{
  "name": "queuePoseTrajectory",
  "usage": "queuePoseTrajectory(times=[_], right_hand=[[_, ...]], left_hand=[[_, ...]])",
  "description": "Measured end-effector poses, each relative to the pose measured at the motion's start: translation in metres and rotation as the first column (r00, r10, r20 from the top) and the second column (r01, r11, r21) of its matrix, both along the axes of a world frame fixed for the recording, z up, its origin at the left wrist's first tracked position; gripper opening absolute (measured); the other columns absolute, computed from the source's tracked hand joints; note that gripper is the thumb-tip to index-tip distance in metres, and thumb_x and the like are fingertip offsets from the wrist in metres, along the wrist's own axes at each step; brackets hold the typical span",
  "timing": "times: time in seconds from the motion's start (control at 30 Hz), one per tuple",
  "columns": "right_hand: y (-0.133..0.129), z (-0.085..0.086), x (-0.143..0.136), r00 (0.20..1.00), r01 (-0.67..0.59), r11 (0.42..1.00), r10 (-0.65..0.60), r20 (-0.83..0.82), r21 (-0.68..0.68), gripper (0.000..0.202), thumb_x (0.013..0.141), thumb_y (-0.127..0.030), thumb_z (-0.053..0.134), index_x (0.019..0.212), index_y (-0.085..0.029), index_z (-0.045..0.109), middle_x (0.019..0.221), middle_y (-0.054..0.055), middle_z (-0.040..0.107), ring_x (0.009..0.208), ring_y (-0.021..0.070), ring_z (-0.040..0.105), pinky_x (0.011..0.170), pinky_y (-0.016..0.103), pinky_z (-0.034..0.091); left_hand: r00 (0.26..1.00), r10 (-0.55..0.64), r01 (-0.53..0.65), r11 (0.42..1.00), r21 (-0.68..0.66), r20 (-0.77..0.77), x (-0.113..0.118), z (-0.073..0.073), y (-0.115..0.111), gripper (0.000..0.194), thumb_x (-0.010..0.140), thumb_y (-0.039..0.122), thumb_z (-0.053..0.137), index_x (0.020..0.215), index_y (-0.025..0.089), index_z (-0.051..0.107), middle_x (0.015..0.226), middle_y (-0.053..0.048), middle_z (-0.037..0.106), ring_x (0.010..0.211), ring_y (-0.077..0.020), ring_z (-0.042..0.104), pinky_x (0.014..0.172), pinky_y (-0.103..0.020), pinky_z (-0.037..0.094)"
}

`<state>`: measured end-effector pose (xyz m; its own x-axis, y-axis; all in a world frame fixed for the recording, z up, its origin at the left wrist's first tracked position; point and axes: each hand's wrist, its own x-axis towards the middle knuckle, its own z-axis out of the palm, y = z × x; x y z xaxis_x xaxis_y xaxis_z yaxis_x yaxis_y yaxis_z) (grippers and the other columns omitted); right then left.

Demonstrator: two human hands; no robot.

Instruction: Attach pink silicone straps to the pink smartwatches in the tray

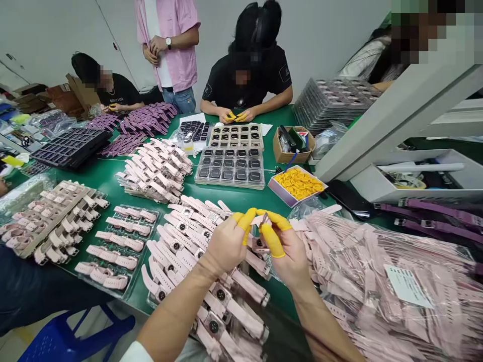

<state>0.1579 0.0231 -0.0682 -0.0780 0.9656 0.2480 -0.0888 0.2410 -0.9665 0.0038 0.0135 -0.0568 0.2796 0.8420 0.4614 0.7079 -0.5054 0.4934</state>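
"Head view, nearest things first: what have you got?"

"One pink strap (257,220), held up above the counter (241,197). My left fingers (247,223) and my right fingers (272,241) both pinch it, capped in yellow covers (278,219). Something small and dark shows at its end; whether that's joined on, I can't tell."

"How far along are you?"

"Well on, I'd judge, but not close to finished. Right below me sits a pile of pink watches (214,327), several with round dark backs up, and those look strapped already. Just to my right, the bagged straps (362,261) make a big heap, so I reckon plenty is left."

"And beyond that?"

"Over to my left, more pink ones lie in neat rows (119,241), seemingly done. Past my fingers there's a box (279,194) of spare covers, then a clear tray (230,185) of dark squares (228,174) with no straps that I can see. Farther back, a co-worker (256,80) in a black shirt holds something small, and purple straps (149,120) are piled off to the left."
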Motion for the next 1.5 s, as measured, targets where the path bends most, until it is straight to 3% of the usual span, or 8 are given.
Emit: queuePoseTrajectory(times=[0.2, 0.43, 0.63, 0.73, 0.87, 1.17, 1.37, 1.5], right_hand=[[0.005, 0.000, 0.003, 0.999, 0.025, 1.000, -0.026, 0.034, 0.018, 0.034, 0.101, -0.048, 0.058, 0.124, -0.025, 0.070, 0.103, 0.006, 0.067, 0.081, 0.0189, 0.062, 0.072, 0.033, 0.057], [0.005, 0.001, -0.002, 0.995, -0.087, 0.993, 0.083, -0.055, -0.082, 0.037, 0.098, -0.053, 0.061, 0.123, -0.026, 0.065, 0.090, 0.002, 0.069, 0.062, 0.0137, 0.059, 0.055, 0.026, 0.054], [0.010, 0.002, 0.003, 0.996, -0.016, 0.999, 0.020, 0.093, -0.043, 0.032, 0.099, -0.051, 0.060, 0.106, -0.023, 0.075, 0.087, 0.004, 0.066, 0.079, 0.0191, 0.061, 0.073, 0.033, 0.057], [0.011, 0.002, 0.002, 0.998, -0.058, 0.994, 0.062, 0.033, -0.097, 0.034, 0.099, -0.052, 0.061, 0.112, -0.023, 0.072, 0.082, 0.001, 0.062, 0.072, 0.0167, 0.058, 0.063, 0.028, 0.055], [0.007, 0.003, -0.001, 0.986, -0.092, 0.979, 0.065, -0.151, -0.179, 0.034, 0.096, -0.054, 0.064, 0.115, -0.025, 0.062, 0.076, -0.004, 0.053, 0.060, 0.0117, 0.052, 0.048, 0.020, 0.050], [0.006, 0.012, 0.000, 0.997, -0.074, 0.965, 0.064, -0.050, -0.250, 0.043, 0.091, -0.061, 0.066, 0.106, -0.021, 0.071, 0.073, -0.001, 0.060, 0.055, 0.0132, 0.054, 0.043, 0.023, 0.052], [0.005, 0.008, -0.002, 0.993, 0.022, 0.988, -0.040, -0.109, -0.155, 0.034, 0.092, -0.052, 0.069, 0.109, -0.023, 0.067, 0.077, -0.001, 0.063, 0.064, 0.0142, 0.059, 0.055, 0.024, 0.055], [0.002, 0.003, -0.003, 0.995, -0.004, 0.978, -0.018, -0.103, -0.207, 0.031, 0.092, -0.051, 0.070, 0.105, -0.023, 0.070, 0.079, 0.001, 0.066, 0.053, 0.0139, 0.055, 0.041, 0.023, 0.048]], left_hand=[[0.964, 0.061, -0.024, 0.989, 0.143, -0.258, 0.000, 0.002, -0.002, 0.045, 0.099, 0.015, 0.037, 0.141, 0.008, 0.053, 0.105, -0.016, 0.073, 0.091, -0.0267, 0.072, 0.079, -0.037, 0.063], [0.958, 0.096, -0.025, 0.966, 0.257, -0.270, -0.007, -0.008, 0.000, 0.055, 0.098, 0.012, 0.037, 0.153, 0.009, 0.040, 0.115, -0.020, 0.073, 0.089, -0.0258, 0.075, 0.073, -0.034, 0.064], [0.969, 0.122, -0.058, 0.958, 0.282, -0.214, -0.009, -0.011, 0.001, 0.072, 0.099, 0.009, 0.039, 0.166, 0.015, 0.016, 0.122, -0.020, 0.071, 0.097, -0.0254, 0.075, 0.076, -0.031, 0.064], [0.965, 0.104, -0.033, 0.958, 0.284, -0.240, -0.006, -0.010, 0.000, 0.075, 0.098, 0.008, 0.037, 0.167, 0.014, 0.009, 0.121, -0.020, 0.071, 0.095, -0.0253, 0.075, 0.076, -0.031, 0.064], [0.958, 0.110, -0.020, 0.947, 0.321, -0.263, 0.001, -0.008, -0.001, 0.072, 0.097, 0.007, 0.035, 0.166, 0.010, 0.014, 0.107, -0.018, 0.074, 0.088, -0.0256, 0.075, 0.073, -0.032, 0.064], [0.968, 0.118, -0.038, 0.941, 0.336, -0.221, -0.002, -0.005, 0.002, 0.066, 0.096, 0.006, 0.037, 0.161, 0.007, 0.026, 0.106, -0.018, 0.072, 0.089, -0.0255, 0.072, 0.074, -0.032, 0.064], [0.970, 0.066, 0.003, 0.959, 0.282, -0.234, 0.004, -0.005, -0.001, 0.063, 0.097, 0.005, 0.035, 0.160, 0.011, 0.032, 0.104, -0.014, 0.073, 0.090, -0.0236, 0.072, 0.075, -0.031, 0.063], [0.979, 0.046, 0.003, 0.970, 0.241, -0.198, 0.004, -0.006, -0.001, 0.060, 0.099, 0.008, 0.037, 0.159, 0.012, 0.036, 0.104, -0.015, 0.074, 0.091, -0.0240, 0.072, 0.078, -0.033, 0.064]])
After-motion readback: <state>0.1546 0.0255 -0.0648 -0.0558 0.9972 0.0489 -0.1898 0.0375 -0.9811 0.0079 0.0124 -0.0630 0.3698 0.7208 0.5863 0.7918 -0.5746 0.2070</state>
